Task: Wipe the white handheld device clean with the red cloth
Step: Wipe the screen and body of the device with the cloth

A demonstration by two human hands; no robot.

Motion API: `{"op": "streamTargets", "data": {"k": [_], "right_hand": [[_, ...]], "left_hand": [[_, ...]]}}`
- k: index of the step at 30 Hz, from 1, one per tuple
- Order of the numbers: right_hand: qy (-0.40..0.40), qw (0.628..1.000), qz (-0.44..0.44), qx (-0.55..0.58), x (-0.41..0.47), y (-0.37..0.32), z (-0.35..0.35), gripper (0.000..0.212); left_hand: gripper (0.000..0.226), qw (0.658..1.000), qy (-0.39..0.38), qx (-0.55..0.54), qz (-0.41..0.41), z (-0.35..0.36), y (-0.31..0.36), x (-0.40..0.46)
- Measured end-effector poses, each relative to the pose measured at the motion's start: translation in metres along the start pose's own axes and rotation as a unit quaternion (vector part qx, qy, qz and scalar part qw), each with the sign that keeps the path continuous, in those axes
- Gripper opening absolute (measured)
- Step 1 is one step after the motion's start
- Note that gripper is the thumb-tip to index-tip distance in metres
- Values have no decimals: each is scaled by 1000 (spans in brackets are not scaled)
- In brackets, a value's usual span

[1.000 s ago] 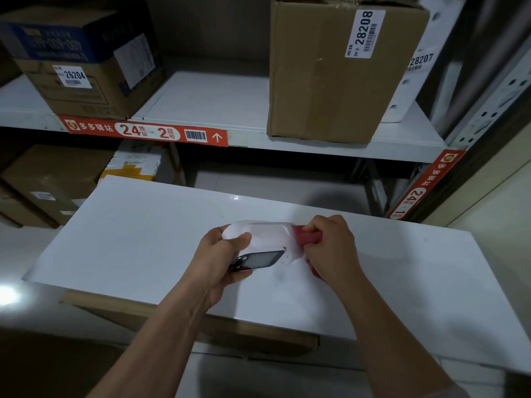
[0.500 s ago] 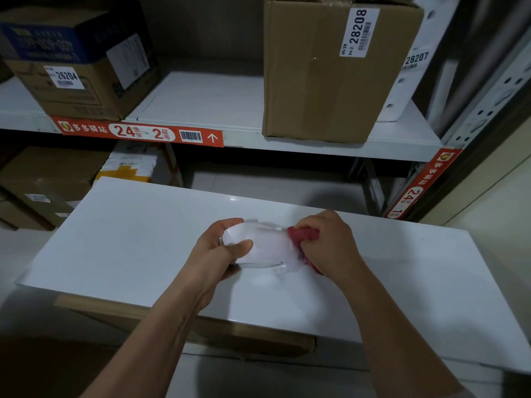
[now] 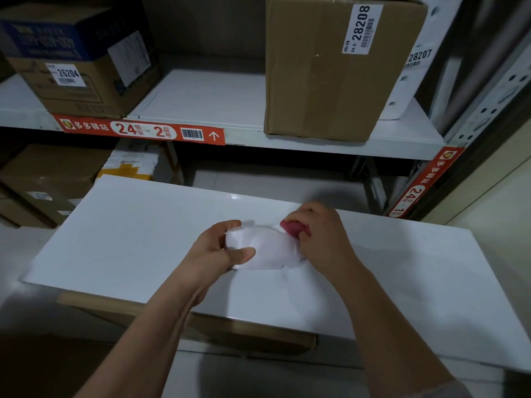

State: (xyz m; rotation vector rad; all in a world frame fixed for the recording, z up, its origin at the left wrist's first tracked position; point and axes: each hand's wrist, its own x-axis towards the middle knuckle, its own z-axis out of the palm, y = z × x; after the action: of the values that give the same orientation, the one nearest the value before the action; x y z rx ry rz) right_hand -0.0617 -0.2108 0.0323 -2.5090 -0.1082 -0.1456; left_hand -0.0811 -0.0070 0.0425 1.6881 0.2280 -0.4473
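The white handheld device [image 3: 267, 248] lies over the middle of the white table [image 3: 129, 239], its plain white back turned up and its screen hidden. My left hand [image 3: 218, 251] grips its left end, thumb across the near edge. My right hand [image 3: 319, 237] holds a bunched red cloth [image 3: 293, 226] pressed against the device's right end. Most of the cloth is covered by my fingers.
A shelf [image 3: 207, 101] behind the table carries a tall cardboard box [image 3: 324, 73] labelled 28208 and a box [image 3: 74, 58] labelled 26204 at the left. More boxes [image 3: 48, 179] sit under the shelf at left. A metal rack post [image 3: 488, 104] rises at the right.
The device has been rolled over, so its dark screen no longer shows and the white back faces up. Both hands shifted slightly away from me, the red cloth staying at the right end.
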Motion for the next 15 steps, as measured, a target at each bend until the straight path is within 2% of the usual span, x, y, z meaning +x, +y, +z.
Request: {"op": "streamTargets", "data": {"k": [3,8,12,15], "right_hand": [[4,998,61,-10,-2,5,-3,34],[-35,998,-37,34,-3,-12,-12,35],[12,999,-13,41,-4,0,-10,30],[2,999,-1,46,-7,2,-12,25]], "left_hand": [[58,1000,0,-3,9,1,0,1],[59,1000,6,-3,0,2,-1,3],[58,1000,6,-12,-6,3,-2,3],[54,998,17,-48,-23,2,-2,4]]}}
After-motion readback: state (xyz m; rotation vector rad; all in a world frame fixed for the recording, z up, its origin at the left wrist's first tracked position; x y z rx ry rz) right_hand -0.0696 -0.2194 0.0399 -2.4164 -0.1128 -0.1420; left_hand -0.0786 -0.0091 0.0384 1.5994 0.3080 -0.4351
